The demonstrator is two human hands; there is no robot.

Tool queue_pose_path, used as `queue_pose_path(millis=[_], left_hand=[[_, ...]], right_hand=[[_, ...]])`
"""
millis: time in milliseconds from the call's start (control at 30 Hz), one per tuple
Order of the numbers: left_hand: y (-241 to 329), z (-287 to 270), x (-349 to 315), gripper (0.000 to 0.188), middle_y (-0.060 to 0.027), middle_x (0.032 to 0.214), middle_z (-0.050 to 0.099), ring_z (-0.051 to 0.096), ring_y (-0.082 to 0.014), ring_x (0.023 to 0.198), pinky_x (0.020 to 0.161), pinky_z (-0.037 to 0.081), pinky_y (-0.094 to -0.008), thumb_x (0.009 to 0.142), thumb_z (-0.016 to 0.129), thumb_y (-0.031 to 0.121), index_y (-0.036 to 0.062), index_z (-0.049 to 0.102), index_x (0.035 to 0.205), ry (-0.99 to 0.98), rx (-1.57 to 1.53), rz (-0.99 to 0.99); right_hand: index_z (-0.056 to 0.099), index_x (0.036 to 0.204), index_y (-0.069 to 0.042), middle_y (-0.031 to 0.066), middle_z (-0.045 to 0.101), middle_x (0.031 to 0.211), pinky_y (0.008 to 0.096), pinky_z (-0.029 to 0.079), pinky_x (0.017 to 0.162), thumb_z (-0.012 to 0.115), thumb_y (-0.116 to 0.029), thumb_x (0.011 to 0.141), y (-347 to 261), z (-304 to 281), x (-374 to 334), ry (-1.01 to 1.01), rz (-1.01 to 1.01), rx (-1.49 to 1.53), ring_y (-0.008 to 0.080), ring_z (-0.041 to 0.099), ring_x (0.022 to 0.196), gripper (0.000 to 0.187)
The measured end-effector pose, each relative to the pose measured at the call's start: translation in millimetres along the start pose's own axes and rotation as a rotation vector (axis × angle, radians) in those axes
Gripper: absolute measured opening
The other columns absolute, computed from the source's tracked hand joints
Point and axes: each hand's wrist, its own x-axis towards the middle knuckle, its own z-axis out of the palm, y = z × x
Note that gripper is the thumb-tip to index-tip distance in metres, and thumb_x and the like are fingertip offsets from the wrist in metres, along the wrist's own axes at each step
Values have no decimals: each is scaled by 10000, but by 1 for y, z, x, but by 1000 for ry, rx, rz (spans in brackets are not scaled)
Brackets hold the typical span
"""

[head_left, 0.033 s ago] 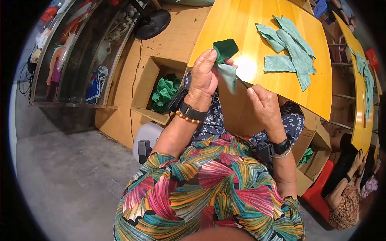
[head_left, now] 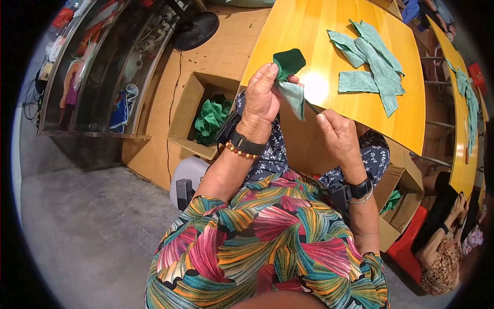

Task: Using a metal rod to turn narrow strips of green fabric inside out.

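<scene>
My left hand point(head_left: 263, 90) is closed on a small piece of green cloth point(head_left: 289, 63) above the near left edge of the table. Its upper part is dark and velvety; a paler green flap point(head_left: 293, 97) hangs below the fingers. My right hand point(head_left: 338, 135) grips a thin dark rod point(head_left: 311, 106) that slants up to the left toward the cloth. The rod's far end is hidden at the cloth, and its kind is unclear. On the table, beyond my right hand, several pale green cloth strips point(head_left: 378, 72) lie overlapping.
The yellow table point(head_left: 309, 26) spans the upper middle. A cardboard box point(head_left: 180, 110) with crumpled green cloth point(head_left: 212, 121) stands left of my legs, another box point(head_left: 406, 172) to the right. A shelf point(head_left: 92, 131) and a round black stand base point(head_left: 196, 31) are at left. Another person's hands point(head_left: 457, 207) show at far right.
</scene>
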Motion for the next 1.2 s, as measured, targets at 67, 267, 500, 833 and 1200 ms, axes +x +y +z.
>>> queue_pose_path(millis=[67,267,500,833,1200], left_hand=[[0,-1,1,261,-119,803,620,623,-231,688,672,527,-374,881,501,221,-16,551,978,-42,10,-21],[-10,0,-4,282,-124,774,622,625,-239,669,645,523,-346,887,494,250,-14,534,979,2,-17,-37],[-35,0,-13,240,-85,776,599,606,-184,659,660,503,-307,887,499,241,13,498,961,228,10,69],[-39,-12,3,171,-53,847,587,575,-144,724,654,491,-290,877,513,166,25,510,973,249,62,180],[10,8,-8,281,-3,702,564,503,-64,607,553,423,-204,882,504,279,16,569,809,30,483,41]], right_hand=[[508,731,-8,190,501,603,403,384,507,522,-177,843,1,-1,-1,-9,11,-6,372,507,580,203],[498,714,-18,202,506,610,431,385,508,521,-194,844,2,3,0,-43,14,-60,392,512,604,220],[467,696,-21,204,498,600,453,378,498,516,-208,849,8,28,-2,-10,63,-82,405,505,592,247],[472,702,-24,211,512,616,457,387,506,516,-206,847,10,40,19,34,14,-61,404,515,610,237],[552,730,-55,-78,374,542,176,230,410,486,-263,889,2,11,25,-340,374,798,14,306,476,270]])
